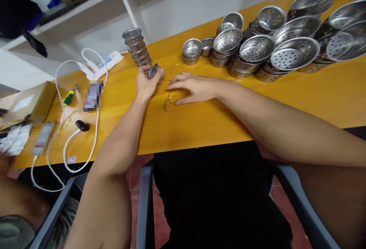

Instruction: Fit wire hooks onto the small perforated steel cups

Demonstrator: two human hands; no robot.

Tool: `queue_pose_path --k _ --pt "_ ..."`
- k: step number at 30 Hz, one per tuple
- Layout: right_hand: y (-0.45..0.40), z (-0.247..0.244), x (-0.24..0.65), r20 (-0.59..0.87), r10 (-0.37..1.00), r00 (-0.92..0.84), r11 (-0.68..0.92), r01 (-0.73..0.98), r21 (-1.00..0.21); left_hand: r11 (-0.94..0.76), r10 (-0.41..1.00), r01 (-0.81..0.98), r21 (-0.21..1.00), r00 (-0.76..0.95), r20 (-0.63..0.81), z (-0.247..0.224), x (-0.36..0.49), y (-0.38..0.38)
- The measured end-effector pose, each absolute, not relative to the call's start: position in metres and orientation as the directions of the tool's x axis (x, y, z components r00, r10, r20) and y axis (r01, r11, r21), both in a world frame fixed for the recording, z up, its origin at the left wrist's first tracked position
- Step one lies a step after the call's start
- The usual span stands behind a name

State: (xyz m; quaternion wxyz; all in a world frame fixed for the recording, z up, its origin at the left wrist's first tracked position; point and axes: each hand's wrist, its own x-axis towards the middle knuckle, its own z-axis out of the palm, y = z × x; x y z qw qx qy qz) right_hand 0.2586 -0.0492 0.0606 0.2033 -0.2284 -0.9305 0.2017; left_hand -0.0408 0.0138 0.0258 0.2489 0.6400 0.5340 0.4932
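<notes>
My left hand (146, 82) is closed around a small perforated metal cup (153, 71), held tilted just above the yellow table. To its right, my right hand (192, 87) reaches over thin curved wires (166, 105) on the tabletop, its fingers apart. Its thumb and fingertips are close to the wires, and no object shows between them. Behind my left hand stands a stack of small perforated cups (136, 47). Another thin wire (175, 65) lies farther back, in front of a small cup stack (191, 50).
Stacks of larger perforated metal bowls (288, 53) fill the back right of the table (183, 127). At the left are a power strip (107, 65), white cables, phones, a cardboard box (34, 102) and a green-yellow tool (68, 98). Another person's arm shows at lower left.
</notes>
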Motion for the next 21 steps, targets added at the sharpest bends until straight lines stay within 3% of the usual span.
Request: queue_pose_path --k 6,21 --pt "-0.070 0.072 0.233 0.162 0.448 -0.879 0.871 0.388 -0.302 -0.346 0.916 0.453 0.822 -0.027 0.400 0.020 -0.037 0.014" --pt "-0.064 0.094 0.250 -0.050 0.695 -0.717 0.672 0.673 -0.310 -0.321 0.929 0.507 0.800 0.004 0.370 0.022 -0.034 0.011"
